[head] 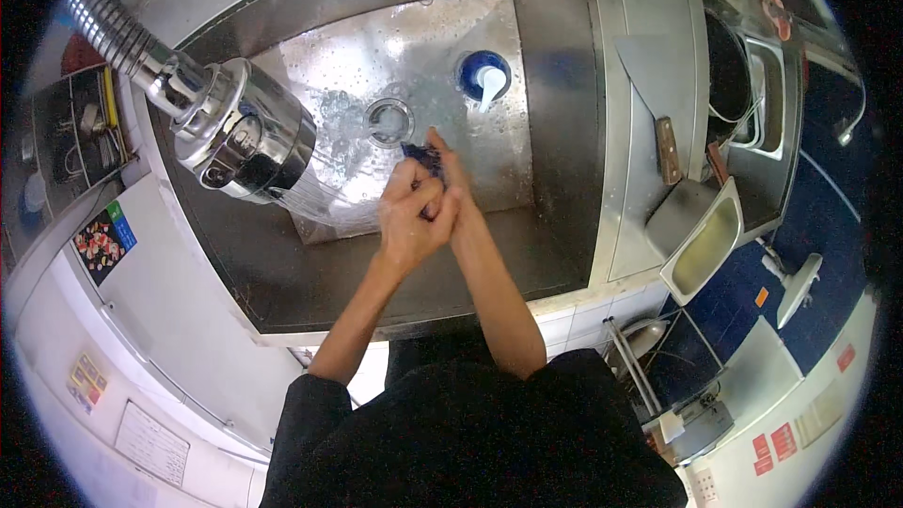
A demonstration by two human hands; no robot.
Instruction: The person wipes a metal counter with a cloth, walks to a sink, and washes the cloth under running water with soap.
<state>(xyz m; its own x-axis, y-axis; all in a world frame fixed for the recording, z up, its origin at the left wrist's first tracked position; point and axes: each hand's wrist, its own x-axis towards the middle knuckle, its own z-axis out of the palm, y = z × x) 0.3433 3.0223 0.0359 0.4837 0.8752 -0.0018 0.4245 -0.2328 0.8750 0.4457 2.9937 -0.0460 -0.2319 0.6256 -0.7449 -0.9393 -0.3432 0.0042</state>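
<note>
Over the sink point(564, 240), my left hand point(416, 215) curls around a small dark blue, crumpled thing point(425, 155), perhaps a cloth. My right hand point(455, 173) presses against it from the other side, fingers pointing towards the drain point(389, 123). Most of the thing is hidden between my palms and fingers. A chrome spray head point(247, 134) on a coiled metal neck hangs to the left. Its running water point(338, 204) hits my left hand and wrist. Beyond my hands, a blue bottle with a white pump point(487, 77) stands on the wet sink floor.
On the steel counter to the right lies a wide-bladed turner with a wooden handle point(667, 148). Past it are a dark pot point(726, 63) and a steel food pan point(705, 247). A rack with utensils point(92, 120) is at the far left.
</note>
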